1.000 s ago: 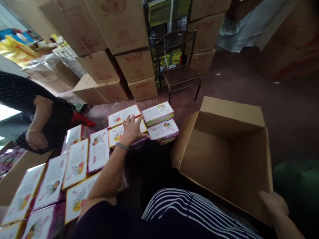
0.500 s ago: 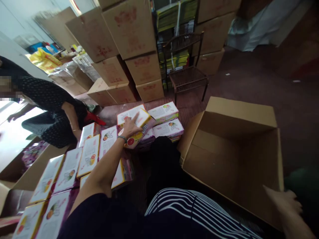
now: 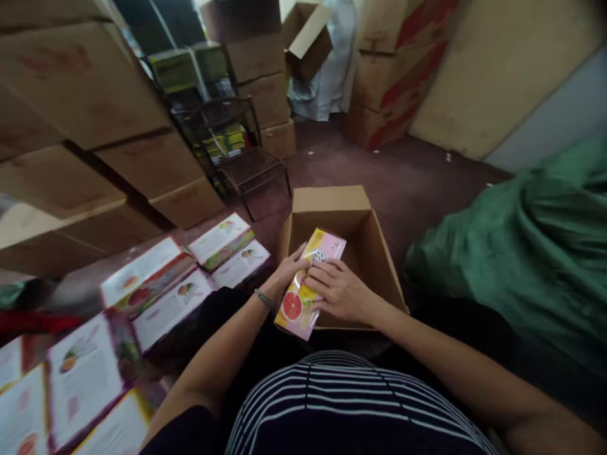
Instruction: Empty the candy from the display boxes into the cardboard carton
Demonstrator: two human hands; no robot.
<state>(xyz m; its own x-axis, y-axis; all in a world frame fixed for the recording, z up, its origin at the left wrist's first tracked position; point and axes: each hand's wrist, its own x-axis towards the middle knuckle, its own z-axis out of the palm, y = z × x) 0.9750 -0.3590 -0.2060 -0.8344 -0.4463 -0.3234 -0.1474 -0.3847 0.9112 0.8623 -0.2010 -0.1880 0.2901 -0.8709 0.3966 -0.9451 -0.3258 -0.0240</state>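
Pink-and-yellow flat carton with a grapefruit slice printed on it (image 3: 308, 284) has come off the floor rows and now sits tilted over the near rim of the open brown cardboard box (image 3: 379, 253); left hand (image 3: 289, 272) and right hand (image 3: 339, 292) both clasp it, fingers wrapped. Packing looks underway. Print on it and on the white fruit-printed cartons on the floor (image 3: 171, 303) is too blurred to read.

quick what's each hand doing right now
Left hand: closed on the left edge of the pink packet, held over the open carton.
Right hand: gripping the same packet from the right.
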